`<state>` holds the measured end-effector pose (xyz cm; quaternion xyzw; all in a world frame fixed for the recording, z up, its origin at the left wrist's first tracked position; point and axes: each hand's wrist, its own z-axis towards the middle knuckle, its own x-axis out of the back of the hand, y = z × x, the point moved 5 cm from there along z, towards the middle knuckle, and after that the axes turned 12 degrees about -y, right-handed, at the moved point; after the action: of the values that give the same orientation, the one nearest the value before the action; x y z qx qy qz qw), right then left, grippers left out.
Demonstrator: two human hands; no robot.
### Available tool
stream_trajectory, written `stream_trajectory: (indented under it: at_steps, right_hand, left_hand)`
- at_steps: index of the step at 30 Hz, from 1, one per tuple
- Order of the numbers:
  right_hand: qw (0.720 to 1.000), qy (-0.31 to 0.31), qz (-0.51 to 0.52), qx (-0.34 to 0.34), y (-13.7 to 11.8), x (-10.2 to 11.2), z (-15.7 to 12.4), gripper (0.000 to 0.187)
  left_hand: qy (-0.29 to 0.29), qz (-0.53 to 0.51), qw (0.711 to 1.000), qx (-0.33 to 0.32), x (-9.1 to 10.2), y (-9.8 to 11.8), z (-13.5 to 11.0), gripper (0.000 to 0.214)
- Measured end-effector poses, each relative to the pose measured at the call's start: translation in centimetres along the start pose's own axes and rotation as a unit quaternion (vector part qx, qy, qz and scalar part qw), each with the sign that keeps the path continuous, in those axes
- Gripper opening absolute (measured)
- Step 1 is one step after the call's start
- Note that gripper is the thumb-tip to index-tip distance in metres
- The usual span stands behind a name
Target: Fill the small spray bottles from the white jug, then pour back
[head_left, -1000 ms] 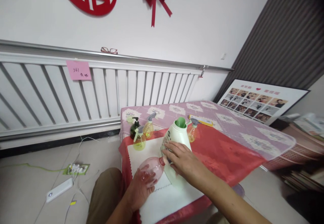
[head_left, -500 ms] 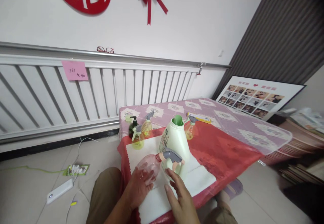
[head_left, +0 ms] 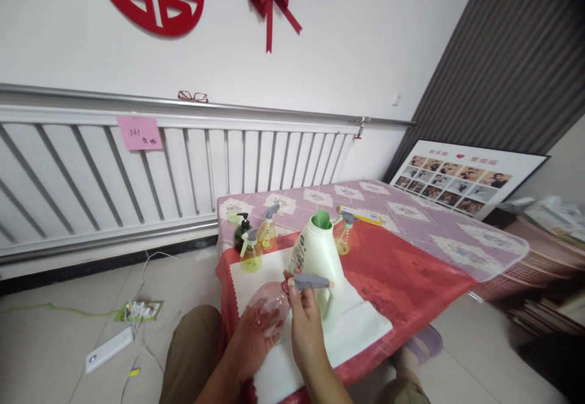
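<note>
A clear pink spray bottle (head_left: 270, 308) lies tilted in my left hand (head_left: 249, 343), whose fingers wrap round its body from below. At its neck, my right hand (head_left: 305, 312) closes on the grey spray head (head_left: 311, 281), with thumb and fingers around the collar. Just behind stands a large pale green jug (head_left: 322, 251) with a green funnel-like piece or cap (head_left: 322, 219) in its mouth. My right hand partly covers the jug's lower side. Whether the spray head is loose or tight on the bottle I cannot tell.
Left on the table stand two yellowish spray bottles (head_left: 251, 258) and a dark pump bottle (head_left: 241, 233); another spray bottle (head_left: 346, 237) is behind the jug. A yellow box (head_left: 361, 215) lies farther back. White cloth (head_left: 365, 318) covers red cloth (head_left: 402, 264). A radiator (head_left: 192, 166) lines the wall.
My right hand has moved from open beside the bottle to closing on its spray head at the neck. The spray head's trigger has turned out of sight. My left hand keeps its hold.
</note>
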<state>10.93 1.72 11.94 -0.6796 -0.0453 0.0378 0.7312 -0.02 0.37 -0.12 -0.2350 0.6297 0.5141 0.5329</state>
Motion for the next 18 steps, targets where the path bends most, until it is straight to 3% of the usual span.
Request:
stream_trajectory:
  at_steps: [4,18]
  right_hand:
    - [0.999,-0.026,0.039,0.005,0.0,0.0,0.9,0.053]
    - [0.984,-0.165,-0.061,0.013,-2.0,1.7,4.1,0.042]
  left_hand:
    - [-0.003,-0.016,1.0,0.003,0.1,-0.2,0.0,0.042]
    - [0.065,0.021,0.997,0.04,0.1,-0.4,0.0,0.055]
